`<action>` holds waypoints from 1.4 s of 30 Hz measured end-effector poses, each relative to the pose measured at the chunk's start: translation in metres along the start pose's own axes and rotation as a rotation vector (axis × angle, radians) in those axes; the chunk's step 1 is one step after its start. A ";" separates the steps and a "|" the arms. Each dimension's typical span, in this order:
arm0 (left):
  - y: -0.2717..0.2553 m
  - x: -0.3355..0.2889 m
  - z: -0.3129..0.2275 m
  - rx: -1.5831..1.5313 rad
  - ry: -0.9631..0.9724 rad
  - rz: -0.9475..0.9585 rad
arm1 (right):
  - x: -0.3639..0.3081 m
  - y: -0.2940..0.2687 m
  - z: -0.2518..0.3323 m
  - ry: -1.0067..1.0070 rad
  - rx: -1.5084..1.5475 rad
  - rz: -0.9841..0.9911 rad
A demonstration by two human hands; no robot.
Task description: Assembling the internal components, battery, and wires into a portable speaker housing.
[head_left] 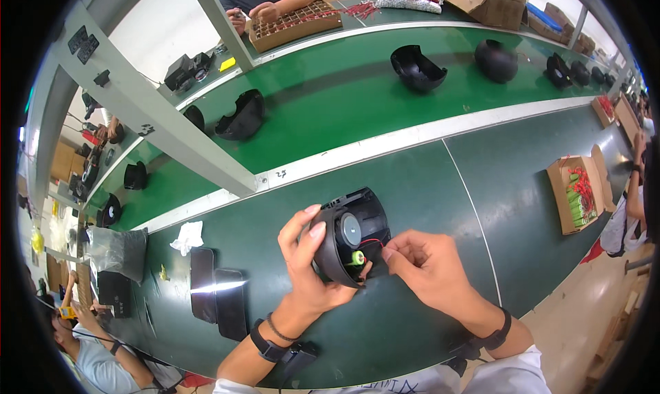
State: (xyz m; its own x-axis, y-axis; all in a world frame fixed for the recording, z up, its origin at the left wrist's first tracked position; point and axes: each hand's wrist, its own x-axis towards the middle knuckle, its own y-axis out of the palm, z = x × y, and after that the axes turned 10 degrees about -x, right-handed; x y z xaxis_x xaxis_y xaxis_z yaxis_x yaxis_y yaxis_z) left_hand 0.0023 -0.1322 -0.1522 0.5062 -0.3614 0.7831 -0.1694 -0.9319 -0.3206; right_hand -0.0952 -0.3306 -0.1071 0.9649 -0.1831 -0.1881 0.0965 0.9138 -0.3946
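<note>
My left hand (pixel 308 260) is wrapped around a rounded black plastic housing (pixel 328 253), held tilted above the dark green table with its open side facing right. Inside the housing sit a round grey disc (pixel 349 230) and a small green cylinder like a battery cell (pixel 357 258). A thin red wire (pixel 372 241) runs from the inside toward my right hand (pixel 430 270). Thumb and forefinger of that hand are pinched together at the wire's end, by the housing's right edge. The fingertips hide the wire's tip.
Beyond the table, a green conveyor belt (pixel 316 112) carries several black shells (pixel 418 68). An open carton (pixel 565 200) of green cells with red wires stands at right. At left lie dark flat panels (pixel 230 303), white tissue (pixel 187 237) and a plastic bag (pixel 120 252). Other people work around.
</note>
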 end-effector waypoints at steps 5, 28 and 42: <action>-0.005 0.003 -0.008 0.111 0.123 0.046 | 0.004 0.003 -0.007 0.201 0.628 0.266; 0.008 0.006 -0.023 -0.158 -0.166 -0.282 | -0.020 0.044 0.001 -0.177 0.300 -0.090; 0.040 0.013 -0.019 -0.831 -0.979 -0.561 | -0.024 0.067 0.007 -0.669 -0.702 -0.213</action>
State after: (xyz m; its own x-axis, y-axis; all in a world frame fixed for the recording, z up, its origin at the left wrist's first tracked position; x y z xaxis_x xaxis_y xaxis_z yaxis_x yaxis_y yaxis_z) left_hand -0.0140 -0.1746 -0.1443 0.9911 -0.0932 -0.0948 -0.0208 -0.8130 0.5819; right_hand -0.1101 -0.2622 -0.1228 0.9040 0.1211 0.4100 0.3264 0.4240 -0.8448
